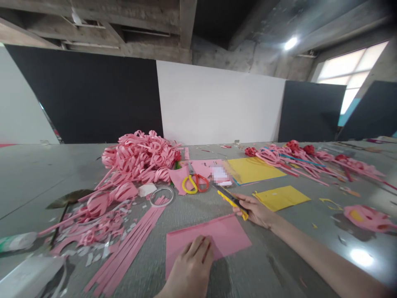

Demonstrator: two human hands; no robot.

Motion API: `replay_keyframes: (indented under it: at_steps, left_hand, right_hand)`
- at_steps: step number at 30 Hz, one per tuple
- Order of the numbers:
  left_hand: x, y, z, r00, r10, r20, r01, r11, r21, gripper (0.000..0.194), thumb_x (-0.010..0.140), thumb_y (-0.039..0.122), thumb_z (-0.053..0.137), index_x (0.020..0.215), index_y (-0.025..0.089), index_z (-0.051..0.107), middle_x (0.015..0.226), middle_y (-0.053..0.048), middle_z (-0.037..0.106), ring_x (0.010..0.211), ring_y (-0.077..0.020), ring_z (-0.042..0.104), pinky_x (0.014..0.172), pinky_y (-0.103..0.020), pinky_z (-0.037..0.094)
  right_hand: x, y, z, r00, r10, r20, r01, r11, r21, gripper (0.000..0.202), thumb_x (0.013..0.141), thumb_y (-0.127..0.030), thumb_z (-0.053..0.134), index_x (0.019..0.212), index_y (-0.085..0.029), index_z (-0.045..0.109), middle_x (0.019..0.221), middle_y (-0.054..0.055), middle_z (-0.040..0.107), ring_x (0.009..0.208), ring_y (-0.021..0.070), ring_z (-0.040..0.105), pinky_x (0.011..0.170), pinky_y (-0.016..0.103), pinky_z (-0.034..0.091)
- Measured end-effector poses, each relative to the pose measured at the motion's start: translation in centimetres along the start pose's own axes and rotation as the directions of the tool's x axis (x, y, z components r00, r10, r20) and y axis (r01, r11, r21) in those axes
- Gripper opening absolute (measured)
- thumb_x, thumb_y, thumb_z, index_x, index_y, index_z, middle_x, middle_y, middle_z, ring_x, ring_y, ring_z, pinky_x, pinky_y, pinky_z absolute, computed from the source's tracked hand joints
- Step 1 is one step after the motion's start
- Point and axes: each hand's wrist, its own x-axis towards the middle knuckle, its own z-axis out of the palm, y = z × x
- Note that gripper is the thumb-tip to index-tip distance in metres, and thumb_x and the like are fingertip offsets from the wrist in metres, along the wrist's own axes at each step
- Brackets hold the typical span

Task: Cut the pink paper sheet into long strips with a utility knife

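Observation:
My left hand (pixel 195 263) rests on a folded pink paper sheet (pixel 229 238), its bent fingers pressing down on the near part. A dark reddish line shows between two of these fingers; I cannot tell what it is. Right of the sheet's far edge, my right hand (pixel 252 211) is closed around a yellow and black utility knife (pixel 232 200). The knife's blade points away to the left, held above the floor and apart from the paper. Scissors (pixel 195 184) with one yellow and one red handle lie beyond the knife. A tape roll (pixel 161 197) lies on pink paper strips (pixel 133 244).
A heap of curled pink paper (pixel 141 155) and scraps (pixel 93 227) spread at left. Beyond the right hand are yellow sheets (pixel 256 169), a folded yellow piece (pixel 282 198) and a phone-like object (pixel 221 176). Pink paper flowers (pixel 288 155) lie far right; panels (pixel 220 103) stand behind.

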Motion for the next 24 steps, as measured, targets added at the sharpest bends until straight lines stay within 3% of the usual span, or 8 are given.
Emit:
replay_keyframes:
  at_steps: [9,13,16,18,21,24]
  left_hand:
    - [0.2,0.1,-0.4,0.998,-0.018,0.055,0.019,1.0,-0.022,0.051,0.067,0.004,0.038,0.117,0.011,0.045,0.121,-0.009,0.049,0.11,-0.0239,0.044,0.088,-0.033,0.04]
    - [0.2,0.1,-0.2,0.999,-0.015,0.041,0.017,0.999,-0.039,0.049,0.068,0.004,0.038,0.115,0.01,0.046,0.119,-0.01,0.05,0.108,-0.0253,0.044,0.087,-0.035,0.041]
    - [0.3,0.2,-0.2,0.999,-0.004,0.035,0.005,0.999,-0.046,0.046,0.068,0.003,0.039,0.113,0.008,0.048,0.116,-0.011,0.051,0.107,-0.026,0.043,0.087,-0.035,0.041]
    - [0.6,0.3,-0.6,0.999,-0.001,0.041,0.003,0.998,-0.063,0.044,0.068,0.003,0.04,0.11,0.009,0.048,0.113,-0.011,0.051,0.104,-0.0255,0.044,0.086,-0.035,0.041]
    - [1.2,0.5,-1.5,0.996,-0.025,0.08,0.034,0.994,-0.107,0.034,0.07,0.003,0.041,0.101,0.012,0.051,0.101,-0.009,0.054,0.094,-0.0227,0.047,0.08,-0.034,0.044]
    - [2.3,0.6,-2.3,0.993,-0.04,0.114,0.053,0.993,-0.105,0.023,0.073,0.004,0.041,0.091,0.013,0.053,0.09,-0.007,0.053,0.087,-0.0216,0.048,0.075,-0.034,0.045]
  right_hand:
    - [0.1,0.1,0.1,0.997,-0.02,-0.07,0.019,1.0,-0.015,0.03,0.071,-0.024,0.063,0.1,-0.02,0.056,0.075,0.002,0.051,0.056,0.0071,0.045,0.049,0.019,0.035]
    - [-0.1,-0.3,0.7,0.999,-0.002,-0.047,0.001,1.0,-0.009,0.024,0.073,-0.023,0.06,0.097,-0.02,0.055,0.08,0.002,0.052,0.057,0.0071,0.048,0.049,0.019,0.036]
    - [-0.6,-1.4,1.6,0.999,-0.004,-0.047,0.003,0.999,-0.034,0.031,0.074,-0.021,0.056,0.104,-0.023,0.05,0.082,0.002,0.053,0.058,0.0085,0.05,0.046,0.019,0.036]
    - [-0.8,-2.1,2.3,0.998,-0.004,-0.063,0.0,0.998,-0.067,0.039,0.073,-0.02,0.053,0.111,-0.022,0.045,0.071,0.0,0.053,0.057,0.01,0.05,0.045,0.019,0.037]
    - [-0.6,-2.4,3.6,0.996,0.026,-0.088,-0.032,0.997,-0.069,0.035,0.073,-0.021,0.048,0.108,-0.019,0.047,0.06,-0.002,0.05,0.043,0.0073,0.043,0.038,0.017,0.031]
    - [-0.1,-2.0,4.8,0.991,0.047,-0.124,-0.051,0.998,-0.03,0.016,0.077,-0.024,0.046,0.087,-0.015,0.054,0.066,-0.001,0.052,0.035,0.002,0.03,0.033,0.016,0.025]
